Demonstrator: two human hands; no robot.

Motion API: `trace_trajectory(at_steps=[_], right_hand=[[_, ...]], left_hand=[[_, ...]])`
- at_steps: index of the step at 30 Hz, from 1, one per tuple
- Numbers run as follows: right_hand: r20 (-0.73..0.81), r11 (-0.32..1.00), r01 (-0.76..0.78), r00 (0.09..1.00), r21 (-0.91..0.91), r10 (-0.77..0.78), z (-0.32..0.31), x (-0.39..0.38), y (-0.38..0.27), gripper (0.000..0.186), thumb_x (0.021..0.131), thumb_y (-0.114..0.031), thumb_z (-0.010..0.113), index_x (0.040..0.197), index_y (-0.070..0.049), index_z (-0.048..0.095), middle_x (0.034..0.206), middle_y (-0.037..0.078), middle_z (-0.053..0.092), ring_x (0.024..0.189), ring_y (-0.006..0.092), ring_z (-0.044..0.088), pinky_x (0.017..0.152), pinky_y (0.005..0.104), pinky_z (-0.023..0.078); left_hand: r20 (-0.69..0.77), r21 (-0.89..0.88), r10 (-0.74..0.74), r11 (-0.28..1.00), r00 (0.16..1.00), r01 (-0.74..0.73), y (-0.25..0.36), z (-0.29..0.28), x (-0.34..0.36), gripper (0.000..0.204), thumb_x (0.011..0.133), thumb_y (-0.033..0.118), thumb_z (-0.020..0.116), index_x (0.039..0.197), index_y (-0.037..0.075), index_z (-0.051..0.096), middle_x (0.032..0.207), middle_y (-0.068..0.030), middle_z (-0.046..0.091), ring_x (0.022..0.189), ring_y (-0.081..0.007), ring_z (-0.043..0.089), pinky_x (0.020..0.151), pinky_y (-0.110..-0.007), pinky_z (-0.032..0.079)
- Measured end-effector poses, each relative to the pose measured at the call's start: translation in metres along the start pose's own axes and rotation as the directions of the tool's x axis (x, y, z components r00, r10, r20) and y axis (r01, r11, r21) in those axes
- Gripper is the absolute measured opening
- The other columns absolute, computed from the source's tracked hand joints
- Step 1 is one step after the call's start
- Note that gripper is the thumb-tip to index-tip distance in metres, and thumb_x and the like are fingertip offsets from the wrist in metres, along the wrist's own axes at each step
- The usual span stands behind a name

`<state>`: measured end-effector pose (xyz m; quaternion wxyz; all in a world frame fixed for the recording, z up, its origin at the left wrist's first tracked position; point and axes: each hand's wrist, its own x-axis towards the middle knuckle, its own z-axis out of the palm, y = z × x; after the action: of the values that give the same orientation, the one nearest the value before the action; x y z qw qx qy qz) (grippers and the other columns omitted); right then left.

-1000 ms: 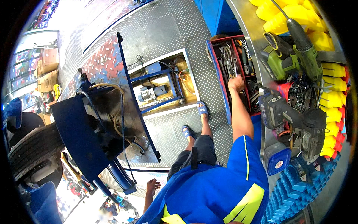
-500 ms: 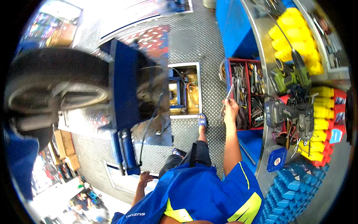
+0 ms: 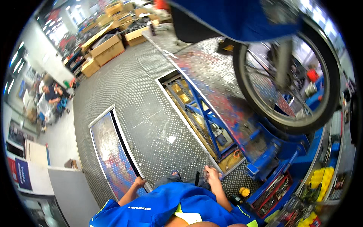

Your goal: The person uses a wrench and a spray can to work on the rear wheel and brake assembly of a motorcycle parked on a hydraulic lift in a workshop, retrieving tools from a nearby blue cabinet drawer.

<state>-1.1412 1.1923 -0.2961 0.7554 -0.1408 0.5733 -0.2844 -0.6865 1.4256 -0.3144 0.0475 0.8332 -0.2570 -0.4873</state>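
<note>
My right hand [image 3: 213,173] is in front of my body, its fingers closed round a slim silver tool that is too blurred to name more closely. It is just above the near end of the floor pit [image 3: 242,163]. My left hand [image 3: 139,182] hangs low at my left with curled fingers and nothing visible in it, over the edge of a metal floor panel [image 3: 107,140]. Ahead to the right, a motorcycle's front wheel [image 3: 292,127] stands on a worn red and blue lift platform [image 3: 211,81].
The blue lift frame [image 3: 206,123] shows inside the pit. At lower right are a red tool drawer [image 3: 274,195], a round yellow thing [image 3: 244,192] and yellow bottles [image 3: 321,179]. Cardboard boxes [image 3: 107,49] fill the back left, where a person [image 3: 52,94] sits.
I have turned left, away from the tool drawer, with the silver tool still in my right hand. That hand has come down closer to my body. My left fingers have curled in.
</note>
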Motion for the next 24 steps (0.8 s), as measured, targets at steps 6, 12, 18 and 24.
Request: trace_trajectory(at_steps=[6, 12, 18, 24], right_hand=[[0.467, 0.951, 0.203, 0.881, -0.234, -0.073, 0.300, 0.000, -0.094, 0.008, 0.101, -0.018, 0.057, 0.097, -0.012, 0.055, 0.078, 0.005, 0.066, 0.053, 0.0106, 0.054, 0.044, 0.0281, 0.042], [0.726, 0.887, 0.417, 0.670, -0.197, -0.154, 0.548, 0.041, -0.136, 0.012, 0.101, -0.014, 0.060, 0.093, -0.006, 0.055, 0.077, 0.007, 0.069, 0.055, 0.0111, 0.062, 0.048, 0.0253, 0.051], [0.794, 0.951, 0.216, 0.605, -0.221, 0.047, 0.736, 0.124, -0.161, 0.065, 0.109, -0.050, 0.027, 0.106, 0.005, 0.063, 0.089, 0.018, 0.070, 0.067, 0.0198, 0.064, 0.061, 0.0323, 0.054], [0.889, 0.865, 0.396, 0.443, -0.308, 0.114, 0.923, 0.183, -0.206, 0.062, 0.109, -0.049, 0.033, 0.109, 0.005, 0.062, 0.090, 0.014, 0.070, 0.067, 0.0141, 0.064, 0.056, 0.0259, 0.053]], left_hand=[[-0.244, -0.134, 0.457, 0.857, 0.855, -0.497, 0.115, -0.135, 0.049, 0.042, 0.098, 0.034, 0.064, 0.110, -0.007, 0.066, 0.081, -0.0139, 0.069, 0.074, -0.0173, 0.066, 0.067, -0.035, 0.054], [-0.111, -0.687, 0.761, 0.406, 0.639, -0.603, 0.252, -0.321, 0.037, 0.040, 0.106, 0.035, 0.052, 0.113, -0.003, 0.065, 0.102, -0.0077, 0.069, 0.090, -0.0151, 0.066, 0.086, -0.031, 0.053], [-0.120, -0.609, 0.649, 0.550, 0.751, -0.572, 0.267, -0.485, 0.096, 0.032, 0.103, 0.032, 0.060, 0.103, 0.001, 0.068, 0.083, -0.0018, 0.067, 0.077, -0.0098, 0.063, 0.068, -0.027, 0.049], [-0.205, -0.658, 0.563, 0.527, 0.801, -0.538, 0.271, -0.655, 0.153, 0.030, 0.101, 0.028, 0.062, 0.089, 0.001, 0.067, 0.079, -0.0011, 0.068, 0.071, -0.0065, 0.057, 0.064, -0.026, 0.044]])
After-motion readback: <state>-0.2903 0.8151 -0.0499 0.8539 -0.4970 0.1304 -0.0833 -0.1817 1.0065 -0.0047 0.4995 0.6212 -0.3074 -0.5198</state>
